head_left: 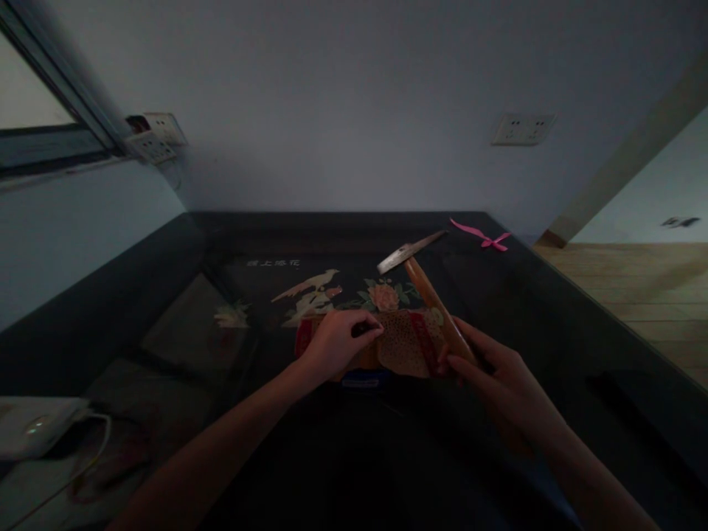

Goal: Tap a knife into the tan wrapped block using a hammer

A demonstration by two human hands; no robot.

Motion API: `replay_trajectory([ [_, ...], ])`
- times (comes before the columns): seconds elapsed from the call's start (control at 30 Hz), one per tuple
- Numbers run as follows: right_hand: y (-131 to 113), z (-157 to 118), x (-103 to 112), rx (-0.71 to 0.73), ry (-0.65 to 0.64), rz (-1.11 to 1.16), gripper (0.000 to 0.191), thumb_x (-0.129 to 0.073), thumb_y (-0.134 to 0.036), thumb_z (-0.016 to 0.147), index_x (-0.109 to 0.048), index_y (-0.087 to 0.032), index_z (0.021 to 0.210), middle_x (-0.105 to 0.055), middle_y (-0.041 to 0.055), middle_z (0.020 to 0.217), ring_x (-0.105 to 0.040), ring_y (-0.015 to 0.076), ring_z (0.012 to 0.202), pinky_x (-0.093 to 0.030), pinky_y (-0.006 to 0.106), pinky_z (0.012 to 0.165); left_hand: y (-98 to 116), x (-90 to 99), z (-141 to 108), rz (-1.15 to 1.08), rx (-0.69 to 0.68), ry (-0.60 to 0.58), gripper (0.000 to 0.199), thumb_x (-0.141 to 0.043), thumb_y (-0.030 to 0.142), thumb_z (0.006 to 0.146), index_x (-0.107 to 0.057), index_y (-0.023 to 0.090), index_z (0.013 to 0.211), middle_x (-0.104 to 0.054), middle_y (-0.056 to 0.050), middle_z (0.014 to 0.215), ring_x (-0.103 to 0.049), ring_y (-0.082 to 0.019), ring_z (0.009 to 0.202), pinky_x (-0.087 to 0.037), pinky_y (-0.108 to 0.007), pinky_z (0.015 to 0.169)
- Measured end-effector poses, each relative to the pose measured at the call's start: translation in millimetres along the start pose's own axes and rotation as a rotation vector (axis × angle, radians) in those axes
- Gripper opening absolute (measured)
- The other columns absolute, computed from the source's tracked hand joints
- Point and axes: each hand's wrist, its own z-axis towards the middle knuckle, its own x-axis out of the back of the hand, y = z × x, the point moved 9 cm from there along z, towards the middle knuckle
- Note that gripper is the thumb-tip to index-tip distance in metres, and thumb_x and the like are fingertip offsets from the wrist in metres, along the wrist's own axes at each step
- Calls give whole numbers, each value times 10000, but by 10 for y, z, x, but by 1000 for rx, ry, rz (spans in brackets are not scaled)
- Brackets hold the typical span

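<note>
In my right hand I grip a hammer by its wooden handle. Its metal head points up and away from me, above the table's flower picture. My left hand is over the left part of a tan, dark-spotted piece with red bands. Thumb and forefinger are pinched together; anything between them is too small or dark to make out. The spotted piece lies on the dark table, partly covered by my left hand. A blue item with a pale label shows at its near edge.
The glossy dark table meets the wall and bears a painted bird and peony. A pink ribbon lies at the far right. A white device with a cable is at lower left. Sockets are on the wall.
</note>
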Motion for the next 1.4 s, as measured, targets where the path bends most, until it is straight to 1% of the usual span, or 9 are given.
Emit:
replay_trajectory([
  [0.1, 104, 9, -41, 7, 5, 18, 637, -651, -368, 822, -482, -140, 1392, -732, 34, 886, -684, 224, 841, -550, 362, 817, -13, 2, -9, -8, 0, 4, 94, -625, 235, 857, -702, 193, 822, -739, 0, 833, -673, -155, 763, -475, -255, 706],
  [0.17, 139, 13, -62, 18, 12, 31, 619, -655, -372, 821, -505, -155, 1380, -733, 35, 911, -679, 233, 888, -535, 378, 858, -16, 3, -13, -7, -5, 6, 104, -622, 244, 860, -702, 192, 820, -737, 0, 832, -674, -158, 773, -475, -256, 711],
  [0.33, 193, -13, -51, 27, 20, 95, 591, -645, -375, 841, -509, -195, 1387, -733, 30, 907, -685, 226, 872, -546, 370, 839, -4, 12, -10, -11, 7, 5, 108, -615, 242, 860, -701, 190, 820, -739, -7, 825, -677, -167, 764, -487, -265, 710],
  [0.47, 269, -43, 22, -4, 76, 33, 618, -658, -395, 829, -510, -187, 1391, -742, 50, 939, -685, 249, 904, -534, 408, 871, 34, 18, -9, -21, 1, -4, 89, -622, 213, 854, -699, 195, 813, -741, 0, 835, -679, -160, 765, -492, -267, 723],
  [0.63, 330, -22, 48, -15, 116, -48, 626, -665, -417, 817, -521, -204, 1387, -718, 96, 1146, -652, 307, 1063, -518, 470, 912, 25, 13, -14, -1, 12, -15, 78, -632, 209, 852, -698, 197, 811, -740, 3, 827, -675, -155, 755, -494, -258, 710],
  [0.83, 334, -5, 3, -20, 95, -95, 615, -655, -433, 826, -514, -244, 1394, -646, 79, 1304, -596, 323, 1175, -454, 511, 1000, 5, -10, -12, 31, 9, -20, 78, -639, 212, 850, -707, 193, 818, -743, -10, 847, -675, -158, 760, -492, -267, 734],
  [1.0, 325, -16, 40, -21, 152, -105, 621, -676, -436, 799, -553, -204, 1362, -644, 96, 1306, -587, 333, 1188, -442, 516, 1013, 23, -8, -6, 35, 11, -24, 73, -652, 199, 842, -701, 188, 788, -742, -8, 843, -671, -156, 747, -490, -266, 728],
  [1.2, 339, -7, 23, -12, 122, -84, 617, -670, -418, 811, -536, -206, 1375, -695, 98, 1223, -615, 328, 1152, -482, 514, 973, 33, -9, -4, 33, 12, -34, 74, -646, 190, 842, -690, 195, 783, -739, 2, 843, -668, -155, 747, -496, -272, 735],
  [1.4, 296, -7, 16, -5, 138, -73, 582, -682, -404, 802, -570, -225, 1345, -671, 86, 1269, -609, 330, 1160, -473, 514, 980, 10, -21, -6, 45, 8, -26, 88, -643, 211, 850, -692, 191, 780, -735, -7, 830, -664, -156, 742, -481, -265, 729],
])
